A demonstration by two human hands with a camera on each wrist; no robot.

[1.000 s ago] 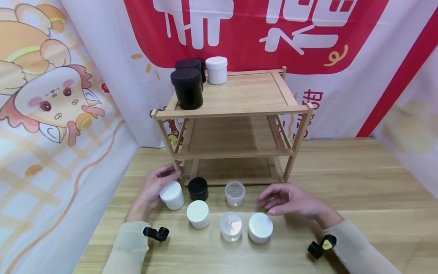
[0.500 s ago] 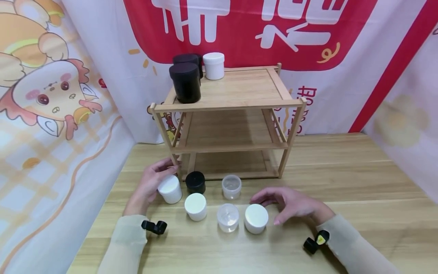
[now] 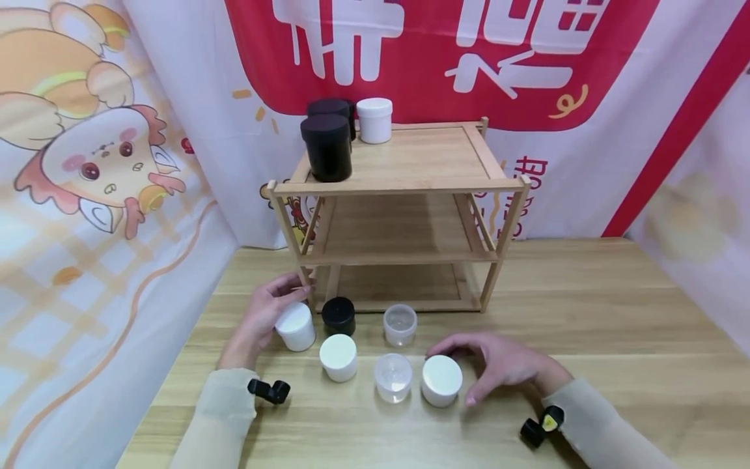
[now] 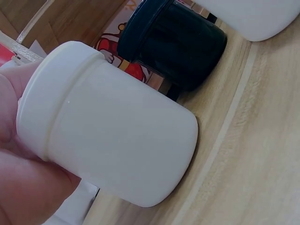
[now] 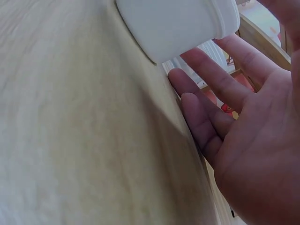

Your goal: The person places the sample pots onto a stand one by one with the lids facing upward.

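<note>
My right hand [image 3: 498,365] reaches around the far and right sides of a white lidded jar [image 3: 442,381], its thumb spread apart from the jar. In the right wrist view, the fingers [image 5: 220,79] extend behind that jar [image 5: 173,28], with a gap at the palm. My left hand [image 3: 266,316] is at the front left leg of the wooden rack [image 3: 398,189], the fingertips partly hidden there. Just beside this hand stands another white jar [image 3: 295,327]; in the left wrist view, its lid [image 4: 51,98] overlaps the hand. I cannot tell whether the left fingers grip the leg.
Between the hands stand a black jar [image 3: 338,316], a white jar [image 3: 338,357] and two clear cups, one nearer [image 3: 393,378] and one farther [image 3: 400,324]. Black jars [image 3: 327,148] and a white jar [image 3: 375,120] occupy the rack's top. Printed cloth [image 3: 176,78] hangs behind.
My right hand has come nearer and leftward, from beside the white jar to around its far side, with the thumb spreading. My left hand stays at the rack leg. The head view shifted slightly.
</note>
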